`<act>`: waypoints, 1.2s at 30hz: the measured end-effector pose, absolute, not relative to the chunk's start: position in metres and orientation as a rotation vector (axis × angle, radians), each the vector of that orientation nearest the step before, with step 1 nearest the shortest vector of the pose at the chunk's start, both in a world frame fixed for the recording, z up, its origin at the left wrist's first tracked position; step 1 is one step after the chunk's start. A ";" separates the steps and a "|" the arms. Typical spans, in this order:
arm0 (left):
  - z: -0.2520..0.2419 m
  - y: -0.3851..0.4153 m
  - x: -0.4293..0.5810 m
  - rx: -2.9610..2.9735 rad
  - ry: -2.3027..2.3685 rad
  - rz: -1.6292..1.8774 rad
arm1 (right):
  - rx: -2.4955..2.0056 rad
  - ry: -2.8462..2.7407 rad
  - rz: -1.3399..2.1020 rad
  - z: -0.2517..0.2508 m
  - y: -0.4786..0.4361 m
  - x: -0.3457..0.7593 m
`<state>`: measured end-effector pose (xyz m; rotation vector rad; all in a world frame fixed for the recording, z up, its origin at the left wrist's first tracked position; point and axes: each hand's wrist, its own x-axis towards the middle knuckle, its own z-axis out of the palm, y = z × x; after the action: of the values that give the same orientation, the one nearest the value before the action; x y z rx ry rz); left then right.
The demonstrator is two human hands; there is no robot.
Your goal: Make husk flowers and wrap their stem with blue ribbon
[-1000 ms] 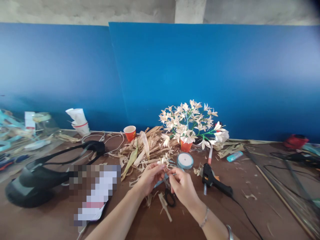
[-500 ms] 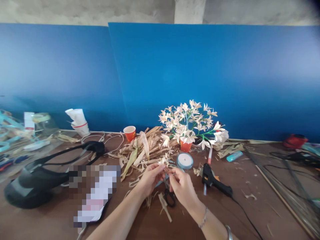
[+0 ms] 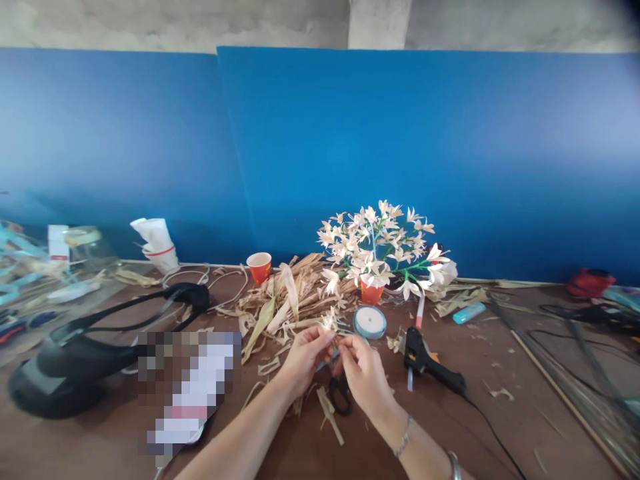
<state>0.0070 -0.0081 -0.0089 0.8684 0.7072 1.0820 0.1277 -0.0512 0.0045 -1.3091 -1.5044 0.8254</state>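
Observation:
A small cream flower (image 3: 329,320), like one made of dried husk, rises from the fingertips of my left hand (image 3: 305,363), which pinches it at the base. Close beside it, my right hand (image 3: 365,373) has thumb and forefinger pressed together at the flower's lower end. What the right fingers pinch is too small to make out. Black-handled scissors (image 3: 341,400) lie on the table below, partly hidden by my hands. Just beyond my right hand sits a pale blue ribbon spool (image 3: 370,322). Similar flowers on green stems (image 3: 375,243) stand in a red cup (image 3: 371,293).
Dried husks (image 3: 300,293) are heaped behind my hands, with a red paper cup (image 3: 259,268) at their left. A black glue gun (image 3: 425,360) with its cord lies at right, near a turquoise object (image 3: 469,313). On the left are a blurred-out phone (image 3: 197,393) and a black strapped device (image 3: 65,373).
My left hand has shifted slightly right, and the flower in it stands a little higher and further right. My right hand stays almost in place.

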 end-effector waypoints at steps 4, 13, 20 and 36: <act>-0.007 -0.010 0.008 0.861 0.670 1.063 | -1.271 -1.459 0.857 0.003 -0.049 0.126; -0.002 -0.013 0.007 0.837 0.671 1.042 | -1.115 -1.331 1.139 0.000 -0.042 0.127; -0.002 -0.015 0.007 0.792 0.652 1.036 | -1.110 -1.278 1.248 0.001 -0.043 0.127; -0.008 -0.017 0.013 0.806 0.644 1.051 | -1.101 -1.294 1.118 -0.001 -0.046 0.121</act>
<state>0.0135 -0.0166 -0.0082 0.8057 0.6444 1.0513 0.1211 -0.0461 -0.0013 -1.1005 -1.2936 1.1176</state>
